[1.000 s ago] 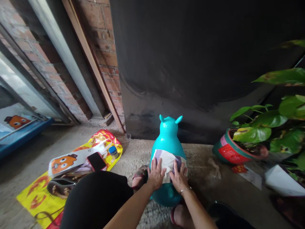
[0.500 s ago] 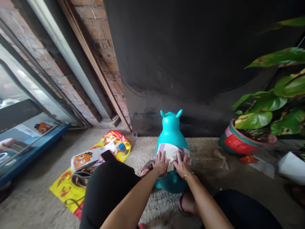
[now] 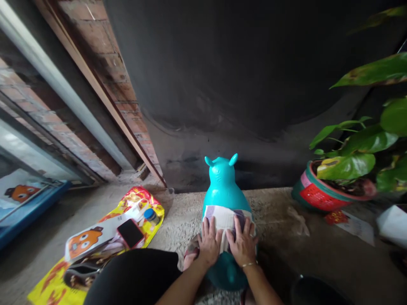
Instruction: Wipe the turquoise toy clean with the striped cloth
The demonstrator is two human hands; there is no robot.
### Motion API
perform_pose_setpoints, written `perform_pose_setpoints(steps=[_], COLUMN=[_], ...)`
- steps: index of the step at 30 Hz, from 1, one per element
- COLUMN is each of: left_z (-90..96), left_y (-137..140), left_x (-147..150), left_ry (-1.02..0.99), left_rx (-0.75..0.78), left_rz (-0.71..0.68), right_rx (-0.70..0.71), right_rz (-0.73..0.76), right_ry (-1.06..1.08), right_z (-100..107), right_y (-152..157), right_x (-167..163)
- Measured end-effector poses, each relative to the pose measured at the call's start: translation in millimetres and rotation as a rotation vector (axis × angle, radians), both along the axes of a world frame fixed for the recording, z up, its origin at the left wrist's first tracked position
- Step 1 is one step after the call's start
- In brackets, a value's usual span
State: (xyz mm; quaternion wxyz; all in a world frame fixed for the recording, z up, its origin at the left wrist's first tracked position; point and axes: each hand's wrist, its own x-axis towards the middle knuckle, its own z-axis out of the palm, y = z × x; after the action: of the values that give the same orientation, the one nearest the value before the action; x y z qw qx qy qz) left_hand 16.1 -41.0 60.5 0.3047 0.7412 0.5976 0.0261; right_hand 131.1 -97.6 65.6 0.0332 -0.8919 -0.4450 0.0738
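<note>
left hand (image 3: pixel 210 243) and right hand (image 3: pixel 243 244): both flat, pressing cloth (image 3: pixel 224 220) on teal inflatable animal toy (image 3: pixel 224 192), standing on concrete floor (image 3: pixel 280 237) by dark wall. risk: toy may roll under uneven pressure.

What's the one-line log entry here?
left hand: flat on cloth | right hand: flat on cloth | cloth: draped over teal toy | toy: on floor

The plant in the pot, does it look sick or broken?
A bit. The potted plant leans toward the blue animal toy, its pot tipped on the floor. One top leaf has brown, yellowed patches. Nothing looks spilled.
</note>
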Motion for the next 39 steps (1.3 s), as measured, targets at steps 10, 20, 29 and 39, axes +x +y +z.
perform_pose_setpoints(steps=[10, 20, 29, 39], left_z=[-9.3, 3.4, -36.0, -50.0], left_y=[82.0, 73.9, -21.4, 10.7], left_x=[42.1, 33.9, -29.7, -8.0], left_ry=[0.015, -0.029, -0.050, 0.069], left_rx=[0.017, 0.044, 0.176, 0.173], left_rz=[0.052, 0.048, -0.109, -0.056], right_rx=[0.022, 0.074, 0.272, 0.142], right_rz=[0.084, 0.093, 0.050, -0.014], right_ry=[0.003, -0.021, -0.124, -0.064], right_z=[-3.4, 5.1, -82.7, -23.3], right_y=[96.6, 78.1, -59.9, 44.2], right_x=[51.5, 33.4, -11.9, 0.8])
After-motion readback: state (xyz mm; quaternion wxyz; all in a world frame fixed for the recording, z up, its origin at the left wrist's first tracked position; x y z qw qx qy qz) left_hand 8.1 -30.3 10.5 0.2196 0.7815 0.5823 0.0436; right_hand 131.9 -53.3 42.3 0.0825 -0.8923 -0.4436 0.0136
